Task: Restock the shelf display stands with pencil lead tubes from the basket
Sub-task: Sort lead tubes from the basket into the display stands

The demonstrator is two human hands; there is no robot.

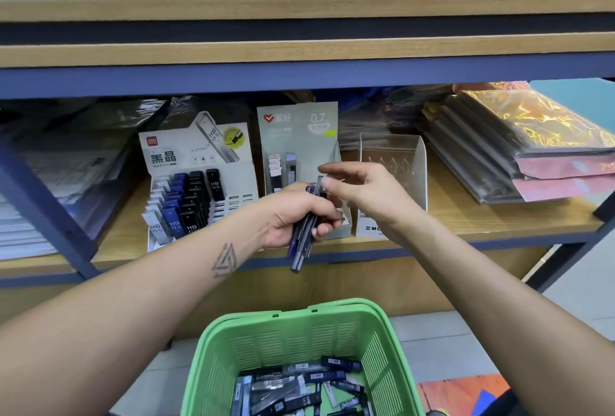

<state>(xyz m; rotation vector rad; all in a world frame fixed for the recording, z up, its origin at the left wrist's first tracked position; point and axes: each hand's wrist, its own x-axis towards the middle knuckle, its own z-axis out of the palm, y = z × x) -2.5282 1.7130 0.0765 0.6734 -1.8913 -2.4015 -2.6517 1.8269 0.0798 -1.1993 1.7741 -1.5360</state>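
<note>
Bundle of lead tubes (304, 232) held in left hand (293, 216), fingers curled round it. Long axis runs steeply, lower ends toward the basket, upper ends tipped up and slightly right toward the shelf. Right hand (359, 189) just beside the bundle's top: thumb and forefinger appear to be pinching one tube's (319, 182) upper end, other fingers loosely spread. Grip on that single tube looks light; whether it is fully clear of the bundle, cannot tell.

Grey 0.7 stand (299, 136) directly behind both hands, few tubes in it, nearest to the right hand. HB 0.5 stand (199, 182) lies left, well stocked. Clear stand (396, 166) to the right.

Green basket (382, 342) below, more tubes in its bottom.
</note>
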